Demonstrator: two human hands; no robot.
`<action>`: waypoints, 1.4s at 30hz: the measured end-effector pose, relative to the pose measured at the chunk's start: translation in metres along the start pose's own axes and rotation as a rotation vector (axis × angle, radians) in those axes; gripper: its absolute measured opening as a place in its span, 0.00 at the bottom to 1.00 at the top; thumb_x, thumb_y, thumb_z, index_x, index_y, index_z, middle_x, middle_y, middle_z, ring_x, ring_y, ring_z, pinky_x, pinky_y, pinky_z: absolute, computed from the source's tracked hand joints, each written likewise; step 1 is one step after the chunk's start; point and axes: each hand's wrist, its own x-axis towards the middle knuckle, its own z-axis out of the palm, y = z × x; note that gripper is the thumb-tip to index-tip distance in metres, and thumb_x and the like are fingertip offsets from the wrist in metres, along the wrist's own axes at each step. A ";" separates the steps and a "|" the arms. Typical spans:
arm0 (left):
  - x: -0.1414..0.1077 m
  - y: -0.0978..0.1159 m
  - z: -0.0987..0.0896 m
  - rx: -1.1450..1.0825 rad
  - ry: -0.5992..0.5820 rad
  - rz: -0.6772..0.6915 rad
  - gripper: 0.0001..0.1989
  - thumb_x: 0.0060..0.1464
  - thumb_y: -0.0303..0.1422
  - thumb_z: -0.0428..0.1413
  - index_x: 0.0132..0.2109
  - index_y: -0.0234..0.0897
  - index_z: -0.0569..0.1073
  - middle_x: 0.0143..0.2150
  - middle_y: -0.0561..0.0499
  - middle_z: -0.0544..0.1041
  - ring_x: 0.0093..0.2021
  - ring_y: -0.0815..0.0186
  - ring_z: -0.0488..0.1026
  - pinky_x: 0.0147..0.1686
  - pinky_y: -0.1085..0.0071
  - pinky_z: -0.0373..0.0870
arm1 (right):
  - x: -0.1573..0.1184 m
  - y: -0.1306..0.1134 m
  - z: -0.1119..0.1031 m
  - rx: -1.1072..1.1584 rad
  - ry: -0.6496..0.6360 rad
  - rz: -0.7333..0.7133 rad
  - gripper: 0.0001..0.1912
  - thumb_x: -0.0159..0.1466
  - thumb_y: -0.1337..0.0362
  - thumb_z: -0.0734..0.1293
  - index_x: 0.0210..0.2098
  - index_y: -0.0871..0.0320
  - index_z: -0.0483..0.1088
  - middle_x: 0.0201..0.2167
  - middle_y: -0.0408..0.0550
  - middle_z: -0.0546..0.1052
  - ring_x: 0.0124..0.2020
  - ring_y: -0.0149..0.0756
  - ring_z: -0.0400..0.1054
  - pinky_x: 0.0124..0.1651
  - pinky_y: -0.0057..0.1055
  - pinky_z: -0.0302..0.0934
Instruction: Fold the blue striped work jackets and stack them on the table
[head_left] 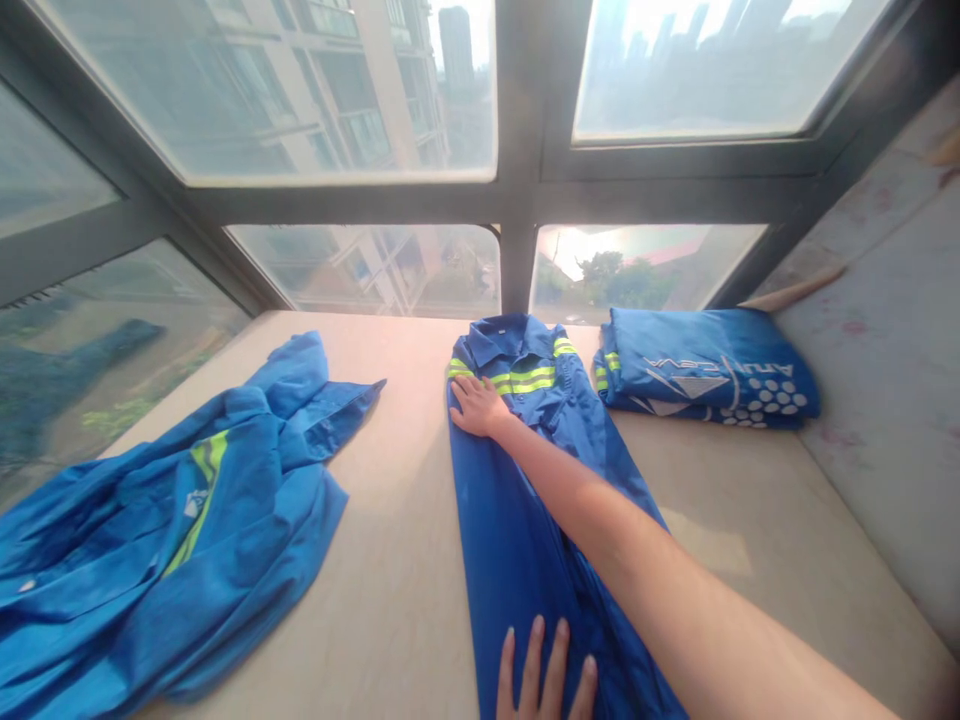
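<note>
A blue work jacket [510,500] with yellow-green and silver reflective bands lies on the pale tabletop, its collar toward the windows and its sides tucked into a long, narrow shape. My right hand [480,405] rests flat on its left edge, just below the chest band, fingers spread. That forearm crosses over the garment from the lower right and hides part of it. Lower down, my left hand [547,675] lies on the same jacket with its fingers apart; the bottom of the frame cuts off the palm.
To the left sprawls another blue work jacket [247,520], loose and crumpled. A folded stack of blue clothing [712,365] with white print sits at the back right by the patterned wall [885,330]. Grey window frames [517,200] border the pale tabletop [397,600].
</note>
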 end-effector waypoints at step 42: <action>0.086 -0.046 -0.032 0.018 -0.377 -0.079 0.29 0.58 0.32 0.55 0.66 0.45 0.65 0.70 0.45 0.63 0.67 0.48 0.61 0.61 0.47 0.65 | -0.361 0.040 -0.027 0.054 0.302 0.243 0.17 0.66 0.67 0.58 0.50 0.53 0.73 0.46 0.56 0.75 0.48 0.47 0.69 0.51 0.43 0.65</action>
